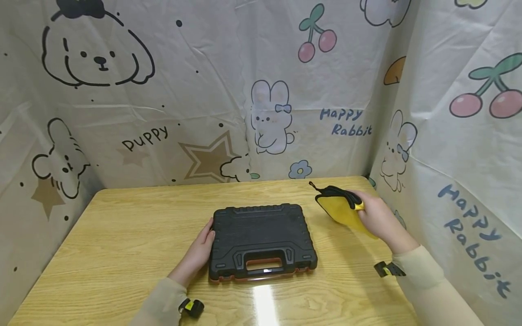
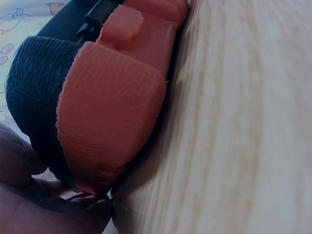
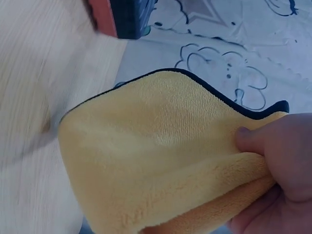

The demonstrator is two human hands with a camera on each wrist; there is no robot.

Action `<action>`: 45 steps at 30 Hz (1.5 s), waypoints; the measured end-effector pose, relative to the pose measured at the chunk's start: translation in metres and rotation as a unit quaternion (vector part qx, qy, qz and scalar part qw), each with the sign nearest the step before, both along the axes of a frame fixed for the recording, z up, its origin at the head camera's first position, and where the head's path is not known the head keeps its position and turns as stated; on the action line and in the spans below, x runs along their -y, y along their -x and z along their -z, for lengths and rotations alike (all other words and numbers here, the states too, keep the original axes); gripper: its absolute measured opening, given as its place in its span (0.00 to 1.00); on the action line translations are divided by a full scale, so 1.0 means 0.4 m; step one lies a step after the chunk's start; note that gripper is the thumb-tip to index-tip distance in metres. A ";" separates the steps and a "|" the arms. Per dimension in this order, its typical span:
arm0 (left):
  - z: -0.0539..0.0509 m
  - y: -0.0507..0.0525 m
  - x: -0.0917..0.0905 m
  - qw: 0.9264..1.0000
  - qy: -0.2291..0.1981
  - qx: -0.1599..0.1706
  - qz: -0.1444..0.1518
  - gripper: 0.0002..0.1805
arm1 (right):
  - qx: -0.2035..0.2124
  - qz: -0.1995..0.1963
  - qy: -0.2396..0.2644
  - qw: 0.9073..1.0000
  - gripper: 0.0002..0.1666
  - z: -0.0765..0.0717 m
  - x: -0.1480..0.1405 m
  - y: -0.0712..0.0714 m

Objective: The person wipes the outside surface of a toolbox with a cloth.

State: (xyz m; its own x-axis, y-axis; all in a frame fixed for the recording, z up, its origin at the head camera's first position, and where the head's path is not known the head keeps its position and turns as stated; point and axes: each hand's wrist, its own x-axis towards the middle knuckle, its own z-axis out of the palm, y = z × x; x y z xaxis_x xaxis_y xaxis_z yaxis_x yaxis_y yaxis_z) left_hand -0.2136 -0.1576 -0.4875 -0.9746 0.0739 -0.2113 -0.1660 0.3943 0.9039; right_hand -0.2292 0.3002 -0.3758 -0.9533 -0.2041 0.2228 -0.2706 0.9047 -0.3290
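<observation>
A black case [image 1: 261, 231] with an orange-red lower half [image 2: 112, 107] lies flat on the table, its handle toward the near edge. At its left side my left hand [image 1: 200, 249] touches the case, thumb near the top edge; in the left wrist view the fingers [image 2: 92, 207] lie against the case's end, low by the tabletop. To the right of the case, my right hand [image 1: 375, 215] pinches a folded yellow cloth [image 1: 338, 209] with black edging, held above the table. The right wrist view shows the cloth [image 3: 146, 146] hanging from the thumb and fingers [image 3: 287, 161].
The wooden table [image 1: 134, 240] runs up to a printed curtain [image 1: 195, 90] at the back, and curtain also hangs at both sides. Light reflects off the tabletop in front of the case. A black band with a small device [image 1: 389, 269] hangs at the right wrist.
</observation>
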 end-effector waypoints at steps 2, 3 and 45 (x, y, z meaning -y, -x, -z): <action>0.000 0.000 0.000 1.000 -0.002 0.001 -0.001 0.31 | 0.005 0.007 -0.003 1.000 0.35 0.000 -0.003 0.008; 0.001 0.001 0.000 1.000 -0.002 0.001 -0.001 0.31 | 0.005 0.008 -0.004 1.000 0.35 0.000 -0.003 0.012; 0.003 0.004 0.003 1.000 0.002 0.007 0.008 0.32 | 0.084 -0.116 -0.090 0.986 0.28 0.190 0.094 -0.055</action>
